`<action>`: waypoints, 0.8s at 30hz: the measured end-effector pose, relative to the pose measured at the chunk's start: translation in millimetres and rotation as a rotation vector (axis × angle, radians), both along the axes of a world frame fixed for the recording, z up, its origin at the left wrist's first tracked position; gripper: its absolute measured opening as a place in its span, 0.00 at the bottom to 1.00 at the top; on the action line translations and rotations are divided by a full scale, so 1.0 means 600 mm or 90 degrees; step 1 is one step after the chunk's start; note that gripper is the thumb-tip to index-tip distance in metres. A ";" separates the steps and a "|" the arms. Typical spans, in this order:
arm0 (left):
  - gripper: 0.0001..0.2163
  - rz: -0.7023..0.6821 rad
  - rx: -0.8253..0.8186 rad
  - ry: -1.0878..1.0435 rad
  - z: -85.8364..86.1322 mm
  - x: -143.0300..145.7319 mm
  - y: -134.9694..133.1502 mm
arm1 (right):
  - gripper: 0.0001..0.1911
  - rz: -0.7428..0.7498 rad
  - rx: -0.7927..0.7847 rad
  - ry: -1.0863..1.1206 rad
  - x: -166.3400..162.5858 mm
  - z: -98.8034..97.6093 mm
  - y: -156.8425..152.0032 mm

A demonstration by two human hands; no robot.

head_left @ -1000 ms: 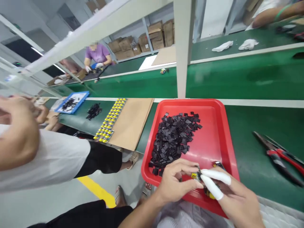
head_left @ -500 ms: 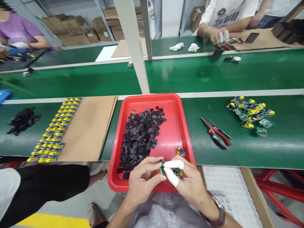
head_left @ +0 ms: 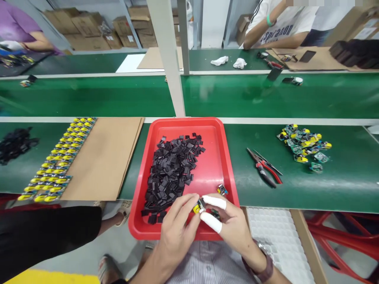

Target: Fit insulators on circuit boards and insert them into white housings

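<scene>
Over the near edge of the red tray point(head_left: 219, 157), the left hand point(head_left: 177, 233) and right hand point(head_left: 231, 225) meet, both pinching a small circuit board point(head_left: 198, 206) between their fingertips; the right hand's white-capped fingers point(head_left: 213, 202) press on it. At 11 o'clock from the board lies a heap of black clips point(head_left: 173, 169), at 1 o'clock a second board point(head_left: 222, 190). Red-handled pliers point(head_left: 265, 170) rest at 2 o'clock on the green counter point(head_left: 251, 195).

I see a glossy, smooth red plastic tray point(head_left: 219, 157), matt small black plastic pieces point(head_left: 174, 165), and a dull brown cardboard sheet point(head_left: 106, 157).
</scene>
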State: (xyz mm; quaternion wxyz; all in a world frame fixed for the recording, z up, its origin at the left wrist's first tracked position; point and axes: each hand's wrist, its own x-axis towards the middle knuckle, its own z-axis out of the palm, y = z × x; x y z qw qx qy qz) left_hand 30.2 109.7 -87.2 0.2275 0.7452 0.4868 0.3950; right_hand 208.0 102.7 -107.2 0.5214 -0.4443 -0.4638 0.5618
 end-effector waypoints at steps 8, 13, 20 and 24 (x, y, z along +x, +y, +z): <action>0.27 0.020 0.115 0.021 -0.001 0.018 -0.004 | 0.12 -0.026 -0.004 0.018 -0.020 0.005 -0.001; 0.29 0.038 0.163 0.011 -0.003 0.019 0.001 | 0.10 -0.005 -0.001 0.041 -0.023 0.003 0.002; 0.28 -0.038 0.170 0.062 -0.011 0.017 0.028 | 0.15 -0.058 0.085 -0.052 -0.011 0.006 0.012; 0.27 -0.051 0.162 0.115 -0.036 -0.024 0.061 | 0.11 -0.316 0.139 -0.350 0.131 -0.023 0.080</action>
